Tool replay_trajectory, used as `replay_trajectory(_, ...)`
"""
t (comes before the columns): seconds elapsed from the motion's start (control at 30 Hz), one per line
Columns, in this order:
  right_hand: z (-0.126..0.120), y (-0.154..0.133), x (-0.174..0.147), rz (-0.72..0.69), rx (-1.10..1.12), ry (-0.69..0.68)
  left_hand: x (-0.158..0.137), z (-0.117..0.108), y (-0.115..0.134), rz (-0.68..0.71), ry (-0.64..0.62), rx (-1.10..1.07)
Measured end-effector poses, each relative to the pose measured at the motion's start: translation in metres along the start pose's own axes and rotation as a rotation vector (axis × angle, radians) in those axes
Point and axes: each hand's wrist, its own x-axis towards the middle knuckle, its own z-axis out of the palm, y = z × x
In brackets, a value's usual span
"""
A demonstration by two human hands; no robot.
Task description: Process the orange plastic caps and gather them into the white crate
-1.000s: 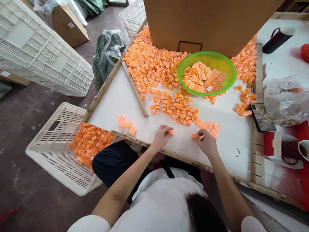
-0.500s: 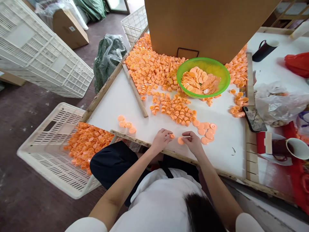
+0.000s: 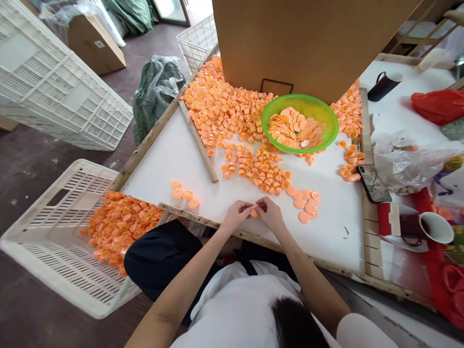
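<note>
Over the near edge of the white table (image 3: 232,191), my left hand (image 3: 236,215) and my right hand (image 3: 271,213) meet, fingers pinched. Between them is a small orange plastic cup (image 3: 254,212), held by the left fingers. The right fingers press an orange disc against it, mostly hidden by the fingertips. Right of my hands lie several loose orange discs (image 3: 307,208); further left is a small row of orange discs (image 3: 185,195). Beyond my hands spreads a heap of orange cups (image 3: 263,170). A green bowl (image 3: 330,126) behind the heap holds many orange discs (image 3: 290,126).
A large cardboard box (image 3: 290,43) stands at the back of the table. Wooden strips (image 3: 199,142) border and divide the tabletop. On the right are a phone (image 3: 373,183) and a mug (image 3: 437,227). A white crate (image 3: 54,285) with orange pieces sits at lower left.
My right hand has moved left with the disc and met my left hand at the cup. The view has shifted slightly, so the table appears a little lower and further left.
</note>
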Motion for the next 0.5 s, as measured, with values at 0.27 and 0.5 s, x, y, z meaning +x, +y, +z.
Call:
replay_trajectory(0.27,-0.005,-0.009,0.007,0.013,-0.036,-0.109,0.008,-0.007,0.005,-0.073,-0.096,-0.056)
replay_trajectory(0.5,-0.005,-0.017,0.019,0.085,-0.199,-0.115,0.015,-0.013,0.02,-0.115,-0.125,0.0)
